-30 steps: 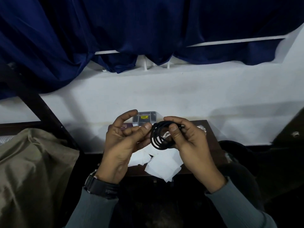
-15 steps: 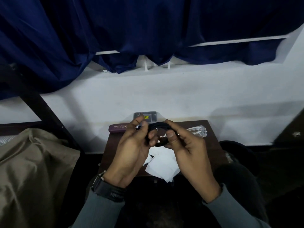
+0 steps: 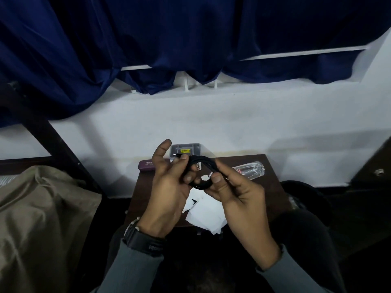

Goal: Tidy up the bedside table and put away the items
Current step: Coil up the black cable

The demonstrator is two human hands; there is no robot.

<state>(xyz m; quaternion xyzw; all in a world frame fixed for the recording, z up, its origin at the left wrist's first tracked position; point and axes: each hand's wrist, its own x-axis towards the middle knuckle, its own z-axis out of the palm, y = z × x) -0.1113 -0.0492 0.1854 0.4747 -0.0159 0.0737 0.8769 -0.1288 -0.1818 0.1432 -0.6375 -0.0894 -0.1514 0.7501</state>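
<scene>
A coiled black cable (image 3: 202,173) is being held above the bedside table (image 3: 273,187) by both hands. The right hand (image 3: 237,197) is pinching the right side of the coil, with the thumb on the front of the loops and the other fingers behind them. The left hand (image 3: 169,193) is closing its thumb and middle fingers on the left side of the coil, while its index finger is being kept straight and free, above the coil. A small plug end is being gripped at the left fingertips, and a pale connector is being seen inside the ring, just between the two thumbs.

The coil is probably being finished before it is put away. The risk is being judged as follows: the loops are being kept together only by the two pinches, so if one pinch is being loosened, the cable may spring open and the winding is being lost. The free plug may also slip out from the left fingertips and pull one loop with it.

Below the fingers, white papers (image 3: 206,214) are lying loose on the table. Beyond the left fingertips a small grey box (image 3: 186,150) and a purple case (image 3: 147,164) are standing; beside the right fingers a clear plastic packet (image 3: 250,170) is lying. These may be pushed away if the coil is being dropped.
</scene>
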